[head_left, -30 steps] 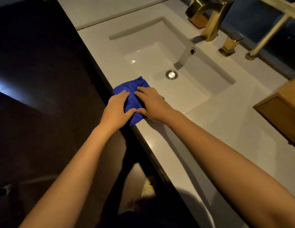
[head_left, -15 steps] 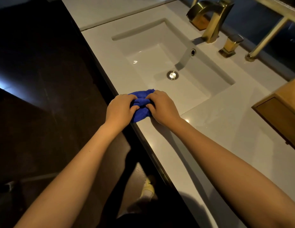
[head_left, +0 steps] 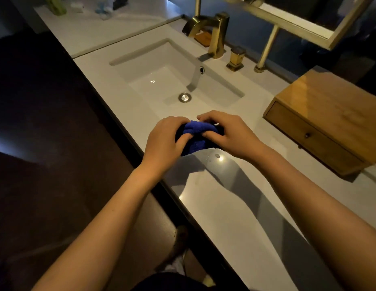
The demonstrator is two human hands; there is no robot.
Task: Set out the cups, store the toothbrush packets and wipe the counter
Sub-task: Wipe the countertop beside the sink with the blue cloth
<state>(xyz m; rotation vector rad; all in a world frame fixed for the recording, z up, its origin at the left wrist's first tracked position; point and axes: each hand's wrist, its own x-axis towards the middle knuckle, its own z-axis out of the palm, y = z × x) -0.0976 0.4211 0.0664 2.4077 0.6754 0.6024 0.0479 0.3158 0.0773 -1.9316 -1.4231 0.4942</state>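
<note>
While both forearms reach in from the near edge, the left hand (head_left: 165, 141) and right hand (head_left: 230, 136) meet over the tabletop (head_left: 235, 206), fingers curled shut on a bunched blue cloth (head_left: 196, 134) between them. Cloth's long axis runs hand to hand, touching the surface; sink basin (head_left: 162, 80) lies beyond.

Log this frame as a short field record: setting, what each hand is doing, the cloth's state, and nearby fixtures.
setting: pale bathroom counter with rectangular white sink
left hand: gripping bunched blue cloth
right hand: gripping the same cloth
cloth state: crumpled between both hands, near the counter's front edge
fixtures: brass faucet, round metal drain
other: wooden drawer box on the counter, drawer shut
</note>
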